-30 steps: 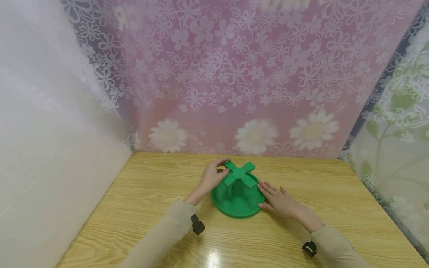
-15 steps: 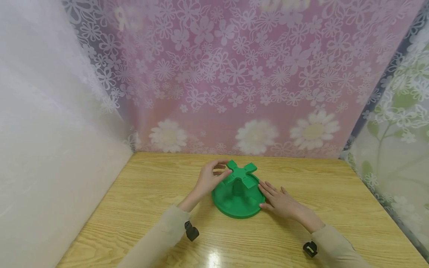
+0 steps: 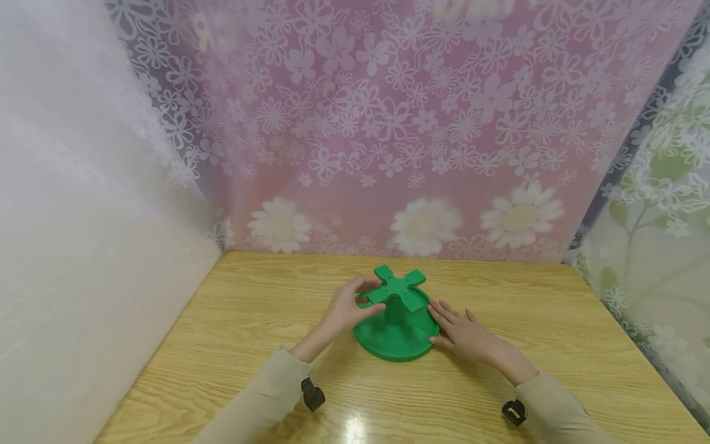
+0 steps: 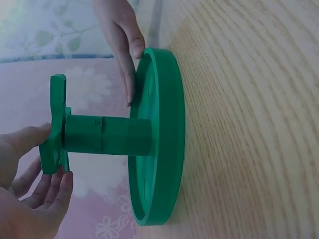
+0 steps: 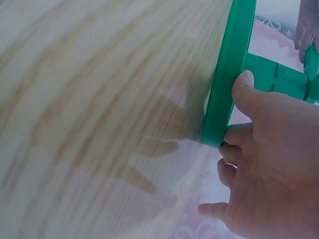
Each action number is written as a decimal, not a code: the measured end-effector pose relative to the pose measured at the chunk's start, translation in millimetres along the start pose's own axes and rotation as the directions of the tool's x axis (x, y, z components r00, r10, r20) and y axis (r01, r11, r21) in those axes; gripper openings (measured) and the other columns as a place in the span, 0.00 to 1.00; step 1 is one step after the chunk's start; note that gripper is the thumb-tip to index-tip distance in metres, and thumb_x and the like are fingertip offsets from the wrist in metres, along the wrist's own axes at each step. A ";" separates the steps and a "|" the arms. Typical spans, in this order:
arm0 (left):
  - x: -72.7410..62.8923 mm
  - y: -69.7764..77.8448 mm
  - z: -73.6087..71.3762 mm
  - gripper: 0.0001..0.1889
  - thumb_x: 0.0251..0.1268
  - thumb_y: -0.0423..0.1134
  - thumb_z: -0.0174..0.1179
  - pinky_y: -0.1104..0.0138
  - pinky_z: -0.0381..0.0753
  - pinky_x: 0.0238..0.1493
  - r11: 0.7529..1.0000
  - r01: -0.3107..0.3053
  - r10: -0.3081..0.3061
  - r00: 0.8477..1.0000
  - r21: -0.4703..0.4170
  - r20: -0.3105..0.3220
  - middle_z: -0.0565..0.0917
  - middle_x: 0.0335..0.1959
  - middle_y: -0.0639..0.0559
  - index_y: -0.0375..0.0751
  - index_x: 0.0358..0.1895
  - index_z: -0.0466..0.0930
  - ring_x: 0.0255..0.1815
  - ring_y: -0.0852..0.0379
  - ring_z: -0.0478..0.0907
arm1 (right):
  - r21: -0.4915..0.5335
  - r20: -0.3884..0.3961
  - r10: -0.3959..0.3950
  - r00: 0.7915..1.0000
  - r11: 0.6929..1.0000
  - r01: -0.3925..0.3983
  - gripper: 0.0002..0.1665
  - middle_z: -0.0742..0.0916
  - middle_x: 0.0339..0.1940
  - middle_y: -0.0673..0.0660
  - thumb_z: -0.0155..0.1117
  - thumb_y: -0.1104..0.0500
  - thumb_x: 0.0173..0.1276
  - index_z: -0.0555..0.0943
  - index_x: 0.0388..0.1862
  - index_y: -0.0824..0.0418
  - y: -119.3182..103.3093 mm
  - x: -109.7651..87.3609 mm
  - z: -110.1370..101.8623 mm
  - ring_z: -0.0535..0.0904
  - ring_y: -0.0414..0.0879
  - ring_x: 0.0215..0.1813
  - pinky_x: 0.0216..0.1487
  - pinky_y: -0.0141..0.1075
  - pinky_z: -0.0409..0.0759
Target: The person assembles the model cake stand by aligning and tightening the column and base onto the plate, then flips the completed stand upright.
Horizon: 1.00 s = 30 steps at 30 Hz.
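A green stand is on the table, made of a round base (image 3: 395, 350) with a raised rim, a short column (image 4: 112, 135) and a four-armed cross (image 3: 397, 286) on top. My left hand (image 3: 346, 306) grips the cross's near-left arm, with the thumb on the near side and fingers on the far side. Small marks show on the column in the left wrist view. At the base's right side, my right hand (image 3: 465, 333) rests fairly straight fingers against the rim. Its thumb (image 5: 245, 89) touches the rim in the right wrist view.
The stand is on a wood-grain table (image 3: 266, 296). A pink flowered cloth (image 3: 355, 154) hangs behind it, with a pale sheet (image 3: 100, 203) at the left and a leafy one (image 3: 660, 216) at the right. Black straps (image 3: 313, 394) are on both wrists.
The left hand has shifted from beside the cross's far-left arm to its near-left arm, its thumb coming nearer the front. The right hand and base hold almost the same place.
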<state>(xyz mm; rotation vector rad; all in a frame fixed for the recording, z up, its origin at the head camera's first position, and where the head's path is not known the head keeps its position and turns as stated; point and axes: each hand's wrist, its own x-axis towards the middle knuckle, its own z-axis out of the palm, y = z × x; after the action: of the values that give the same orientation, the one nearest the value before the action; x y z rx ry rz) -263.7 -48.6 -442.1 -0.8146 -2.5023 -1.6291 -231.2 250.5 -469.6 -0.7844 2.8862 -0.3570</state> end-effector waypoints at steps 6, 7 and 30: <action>3.1 -8.9 -1.0 0.21 0.66 0.34 0.70 0.49 0.86 0.54 1.000 -0.016 0.016 0.999 0.013 -0.041 0.83 0.57 0.41 0.35 0.60 0.79 0.57 0.43 0.81 | -0.003 -0.002 -0.003 1.000 1.000 0.003 0.44 0.58 0.82 0.66 0.55 0.43 0.79 0.56 0.81 0.68 2.4 0.2 1.2 0.52 0.65 0.81 0.72 0.76 0.50; 4.8 -10.4 -1.6 0.20 0.66 0.34 0.69 0.48 0.86 0.54 1.000 -0.017 0.017 0.999 0.016 -0.046 0.83 0.57 0.40 0.34 0.60 0.79 0.58 0.42 0.80 | -0.003 -0.003 -0.003 1.000 1.000 0.003 0.44 0.58 0.82 0.66 0.55 0.43 0.79 0.56 0.81 0.68 2.5 0.1 1.2 0.52 0.65 0.81 0.72 0.76 0.50; 29.9 -19.5 4.7 0.16 0.71 0.35 0.65 0.59 0.88 0.52 0.997 -0.075 0.075 0.974 0.007 -0.215 0.82 0.56 0.37 0.32 0.57 0.81 0.57 0.39 0.80 | 0.001 -0.009 -0.003 1.000 1.000 0.003 0.44 0.58 0.82 0.66 0.55 0.43 0.79 0.56 0.81 0.67 4.9 0.1 2.1 0.52 0.65 0.81 0.72 0.76 0.50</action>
<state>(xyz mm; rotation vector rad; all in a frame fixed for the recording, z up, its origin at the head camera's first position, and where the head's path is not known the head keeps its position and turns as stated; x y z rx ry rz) -297.1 -38.6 -451.1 -0.6831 -2.2952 -1.6007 -233.3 254.1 -473.0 -0.7893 2.8932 -0.3634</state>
